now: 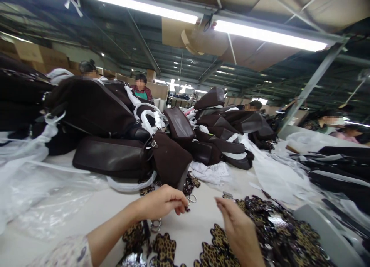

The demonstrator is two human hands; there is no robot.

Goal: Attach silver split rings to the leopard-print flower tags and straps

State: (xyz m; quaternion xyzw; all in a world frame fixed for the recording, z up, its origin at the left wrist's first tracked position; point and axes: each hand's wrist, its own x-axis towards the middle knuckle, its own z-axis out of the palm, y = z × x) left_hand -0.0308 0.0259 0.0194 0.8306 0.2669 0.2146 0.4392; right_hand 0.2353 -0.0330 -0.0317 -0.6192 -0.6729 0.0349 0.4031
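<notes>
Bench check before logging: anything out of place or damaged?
No damage stands out. Crumpled clear plastic sprawls over the left side of the table, and leopard-print pieces lie scattered in several clusters, which looks untidy.

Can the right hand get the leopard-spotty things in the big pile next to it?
Probably yes. The right hand looks close beside the pile of leopard-print pieces, and no bag seems to stand between them.
</notes>
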